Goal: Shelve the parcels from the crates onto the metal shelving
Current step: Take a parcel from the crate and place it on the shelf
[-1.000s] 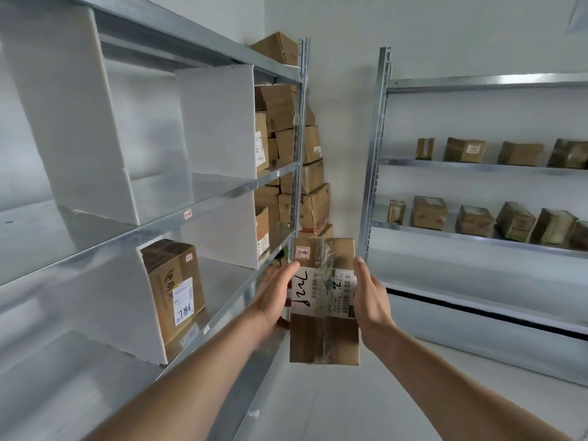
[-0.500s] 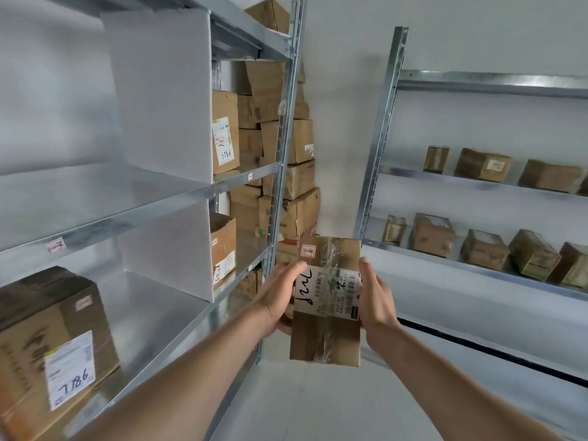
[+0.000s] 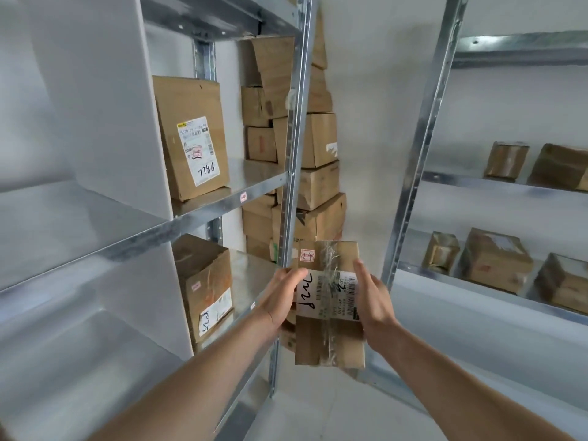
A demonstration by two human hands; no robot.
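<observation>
I hold a brown cardboard parcel point(image 3: 329, 338) upright in front of me, with clear tape down its face and a white label with handwriting. My left hand point(image 3: 281, 296) grips its left edge with the thumb on the label. My right hand point(image 3: 374, 297) clasps its right edge, fingers behind. The parcel hangs beside the front post of the metal shelving point(image 3: 222, 202) on my left. In that shelving's end bays stand a parcel marked 7786 point(image 3: 192, 135) above and a dented parcel point(image 3: 206, 288) below.
White divider panels point(image 3: 105, 100) split the left shelves into bays. A tall stack of boxes point(image 3: 318, 173) fills the corner behind the post. A second metal rack point(image 3: 490, 281) on the right carries several small parcels on two shelves.
My view has moved forward along the left shelving toward its far end, so the end bays and corner stack look larger. The parcel stays gripped in both hands at the same height.
</observation>
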